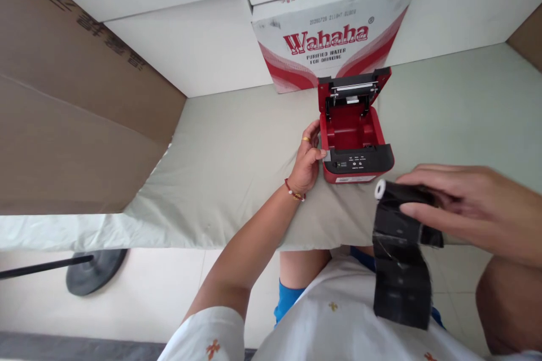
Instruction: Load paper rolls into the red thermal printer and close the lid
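Observation:
A small red and black label printer [359,161] rests on the cloth-covered table with its lid [354,90] raised, and its red inner bay [347,130] shows no roll. My left hand [308,163] grips the printer's left side, thumb at the grey tab by the front panel and fingers along the side wall. Off the printer's front right corner, my right hand [461,197] is closed around a black roll [402,194] with a white core. From this roll a loose black strip [402,287] hangs down past the table's front edge. Some right fingers are hidden behind the roll.
Behind the printer stands a white and red water carton [326,39], with plain white boxes [186,51] around it. A large brown carton [76,101] takes up the left. Below the table edge, a black round base [95,273] with a pole is on the floor.

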`<control>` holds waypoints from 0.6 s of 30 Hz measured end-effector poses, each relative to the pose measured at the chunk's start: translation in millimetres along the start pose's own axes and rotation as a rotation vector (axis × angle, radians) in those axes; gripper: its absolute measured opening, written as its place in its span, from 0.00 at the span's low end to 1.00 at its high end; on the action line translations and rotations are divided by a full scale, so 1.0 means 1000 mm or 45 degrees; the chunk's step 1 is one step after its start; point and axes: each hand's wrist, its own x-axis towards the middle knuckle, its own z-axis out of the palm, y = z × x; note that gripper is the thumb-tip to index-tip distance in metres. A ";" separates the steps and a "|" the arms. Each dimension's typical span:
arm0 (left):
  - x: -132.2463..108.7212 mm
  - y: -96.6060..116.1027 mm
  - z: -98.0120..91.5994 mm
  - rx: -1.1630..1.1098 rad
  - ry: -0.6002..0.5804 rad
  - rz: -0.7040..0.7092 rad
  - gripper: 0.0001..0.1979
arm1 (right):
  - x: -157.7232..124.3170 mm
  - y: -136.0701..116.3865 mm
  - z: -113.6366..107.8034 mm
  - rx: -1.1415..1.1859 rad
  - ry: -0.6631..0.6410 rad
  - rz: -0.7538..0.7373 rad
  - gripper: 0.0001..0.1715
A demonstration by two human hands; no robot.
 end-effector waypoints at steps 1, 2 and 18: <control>0.000 0.001 0.001 0.005 0.002 0.005 0.40 | 0.003 0.004 0.011 0.000 -0.082 0.006 0.22; 0.000 0.001 0.001 0.008 0.005 0.009 0.40 | 0.006 0.007 0.023 -0.017 -0.112 0.015 0.22; -0.001 0.006 0.003 0.005 -0.010 -0.026 0.40 | -0.006 0.107 0.022 -0.342 0.195 0.231 0.25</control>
